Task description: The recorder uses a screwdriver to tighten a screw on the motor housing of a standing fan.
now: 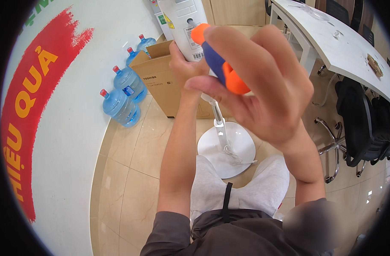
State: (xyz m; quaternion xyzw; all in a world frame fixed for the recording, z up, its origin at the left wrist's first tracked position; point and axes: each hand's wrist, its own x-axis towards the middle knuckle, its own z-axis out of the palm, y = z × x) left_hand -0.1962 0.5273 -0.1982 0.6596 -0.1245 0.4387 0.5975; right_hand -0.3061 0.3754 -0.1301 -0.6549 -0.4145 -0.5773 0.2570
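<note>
My right hand (271, 85) is closed around the orange-and-blue handle of a screwdriver (215, 57), raised close to the camera. A short grey shaft shows past the handle's orange far end, by a dark round hole in the white housing of a stand fan (182, 8). Whether the tip sits inside that hole, I cannot tell. My left hand (184, 64) grips the lower part of this housing, its fingers partly hidden behind it. Below, the fan's pole runs down to a round white base (208, 143) between my legs, with a white cord (233, 154) bunched against the pole.
Behind the fan stands an open cardboard box (156, 91). Several blue water bottles (120, 106) line the wall at the left. A white table (327, 38) extends along the right, with a black backpack (357, 123) and a wheeled chair base (333, 145) beside it.
</note>
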